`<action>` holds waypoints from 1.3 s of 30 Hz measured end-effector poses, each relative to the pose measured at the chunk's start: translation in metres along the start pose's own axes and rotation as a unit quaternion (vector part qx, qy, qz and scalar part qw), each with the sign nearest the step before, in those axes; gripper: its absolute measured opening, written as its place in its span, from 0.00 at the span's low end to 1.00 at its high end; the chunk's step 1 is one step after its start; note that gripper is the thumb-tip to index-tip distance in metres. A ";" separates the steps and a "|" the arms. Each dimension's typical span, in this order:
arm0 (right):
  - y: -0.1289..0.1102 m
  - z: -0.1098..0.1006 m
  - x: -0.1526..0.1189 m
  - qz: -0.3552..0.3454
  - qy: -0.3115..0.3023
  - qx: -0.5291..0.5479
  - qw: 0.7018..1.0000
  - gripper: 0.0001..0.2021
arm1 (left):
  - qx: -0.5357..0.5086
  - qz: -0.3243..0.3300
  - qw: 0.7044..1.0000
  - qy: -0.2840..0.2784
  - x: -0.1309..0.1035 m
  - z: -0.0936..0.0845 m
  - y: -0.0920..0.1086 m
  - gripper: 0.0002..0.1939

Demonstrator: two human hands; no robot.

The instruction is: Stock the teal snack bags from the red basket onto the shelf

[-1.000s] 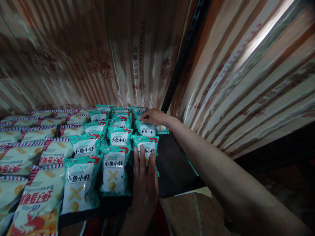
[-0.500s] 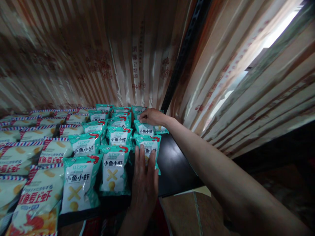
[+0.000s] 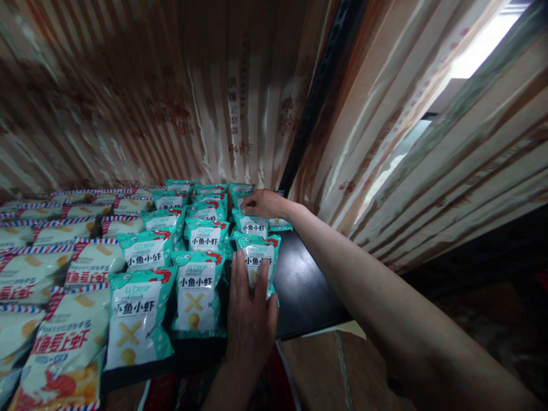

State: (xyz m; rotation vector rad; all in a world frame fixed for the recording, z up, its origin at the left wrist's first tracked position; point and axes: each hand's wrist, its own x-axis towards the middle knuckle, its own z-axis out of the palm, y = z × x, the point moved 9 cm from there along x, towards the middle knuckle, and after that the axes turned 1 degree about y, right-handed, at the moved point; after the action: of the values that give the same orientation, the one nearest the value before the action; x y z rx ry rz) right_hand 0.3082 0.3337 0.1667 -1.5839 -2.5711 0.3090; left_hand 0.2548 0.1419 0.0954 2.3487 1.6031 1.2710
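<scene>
My left hand (image 3: 250,308) lies with its fingers outstretched against the front of a teal-and-white snack bag (image 3: 257,251), the foremost one in the right-hand column. Behind it, my right hand (image 3: 266,204) reaches in from the right, its fingers bent down and pinched at the top edge of another teal snack bag (image 3: 252,226). Its fingertips are partly hidden. To the left of my left hand stands a similar teal snack bag (image 3: 198,297), upright at the head of the middle column.
Another teal column starts with a bag (image 3: 136,319) further left. Beyond it are rows of cream bags with striped edges (image 3: 68,337). The black shelf (image 3: 306,285) shows on the right. Behind are a dark metal post (image 3: 312,103) and striped plastic sheeting (image 3: 257,74). Brown cardboard (image 3: 329,365) lies below.
My left hand has shifted very slightly left against the front bag, and its thumb stands a little further out. The right hand stays at the bag behind. The view has moved slightly.
</scene>
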 end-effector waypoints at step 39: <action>0.057 -0.017 -0.004 0.205 0.158 0.005 0.966 0.14 | 0.026 -0.044 0.999 0.001 -0.003 0.004 0.000 0.32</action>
State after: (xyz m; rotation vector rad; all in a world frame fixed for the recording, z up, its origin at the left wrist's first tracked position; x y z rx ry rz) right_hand 0.3634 0.3571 0.1706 -1.9709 -1.9974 0.0876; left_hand 0.2567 0.1414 0.0908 2.2783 1.7401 1.2288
